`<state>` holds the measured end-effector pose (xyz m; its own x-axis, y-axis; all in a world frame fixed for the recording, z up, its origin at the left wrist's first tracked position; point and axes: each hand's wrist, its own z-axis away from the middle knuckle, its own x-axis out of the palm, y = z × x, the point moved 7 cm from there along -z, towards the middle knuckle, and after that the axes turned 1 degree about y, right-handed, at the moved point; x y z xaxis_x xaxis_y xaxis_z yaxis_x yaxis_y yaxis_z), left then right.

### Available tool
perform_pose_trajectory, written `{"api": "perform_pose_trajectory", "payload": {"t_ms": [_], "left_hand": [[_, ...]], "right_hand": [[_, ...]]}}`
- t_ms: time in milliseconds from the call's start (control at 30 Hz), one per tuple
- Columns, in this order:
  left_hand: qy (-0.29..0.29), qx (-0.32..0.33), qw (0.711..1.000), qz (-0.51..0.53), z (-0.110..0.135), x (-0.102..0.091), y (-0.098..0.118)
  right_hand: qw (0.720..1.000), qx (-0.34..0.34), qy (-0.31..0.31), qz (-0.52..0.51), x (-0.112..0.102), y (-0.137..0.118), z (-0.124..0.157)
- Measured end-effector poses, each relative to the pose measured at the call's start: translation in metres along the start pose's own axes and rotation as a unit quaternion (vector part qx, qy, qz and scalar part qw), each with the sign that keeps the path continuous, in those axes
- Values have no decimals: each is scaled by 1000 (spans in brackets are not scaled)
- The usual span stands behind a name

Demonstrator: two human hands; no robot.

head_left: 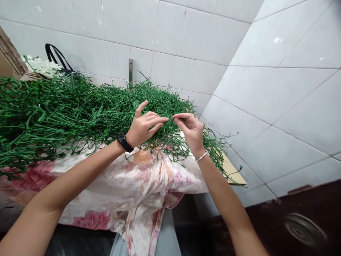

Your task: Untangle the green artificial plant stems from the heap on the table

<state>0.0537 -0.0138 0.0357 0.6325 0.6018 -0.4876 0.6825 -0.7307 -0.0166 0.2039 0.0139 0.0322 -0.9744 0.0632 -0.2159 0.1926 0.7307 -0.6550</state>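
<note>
My left hand (145,126) hovers over a big pile of green plastic stems (106,110). Its thumb and index finger come together in a pinch, while the little finger sticks up. Facing it, my right hand (191,131) pinches a tiny pale-tipped piece (173,117) between thumb and index finger. The two hands' fingertips almost meet there; what the left fingers hold is too small to make out. Beneath both hands, thin stems spread over a floral cloth (119,177).
White artificial flowers (42,67) and a cardboard box (10,53) stand at the left back, beside a black strap (57,57). Tiled walls (170,35) close in behind and right. A cardboard sheet (231,170) juts out at the right edge, with loose stems over it.
</note>
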Motion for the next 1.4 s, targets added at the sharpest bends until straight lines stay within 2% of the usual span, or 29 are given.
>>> {"api": "perform_pose_trajectory", "payload": {"t_ms": [100, 233, 367, 500, 633, 1033, 1267, 1400], "left_hand": [[47, 34, 998, -7, 3, 1, 1], [93, 34, 995, -15, 4, -1, -1], [109, 10, 994, -9, 4, -3, -4], [98, -29, 995, 10, 4, -3, -7], [82, -42, 994, 51, 4, -2, -4], [79, -42, 994, 57, 8, 3, 2], [87, 43, 995, -11, 10, 5, 7], [90, 51, 994, -16, 9, 5, 7]], "right_hand": [[999, -32, -2, 25, 2, 0, 0], [992, -81, 3, 94, 2, -5, 0], [974, -135, 47, 177, -3, -17, 2], [958, -185, 4, 221, 7, -24, 6], [953, -192, -23, 232, 13, -23, 8], [945, -214, -3, 247, 9, -26, 11], [946, -218, -25, 239, 13, -21, 9], [949, -213, -43, 228, 16, -18, 8]]}}
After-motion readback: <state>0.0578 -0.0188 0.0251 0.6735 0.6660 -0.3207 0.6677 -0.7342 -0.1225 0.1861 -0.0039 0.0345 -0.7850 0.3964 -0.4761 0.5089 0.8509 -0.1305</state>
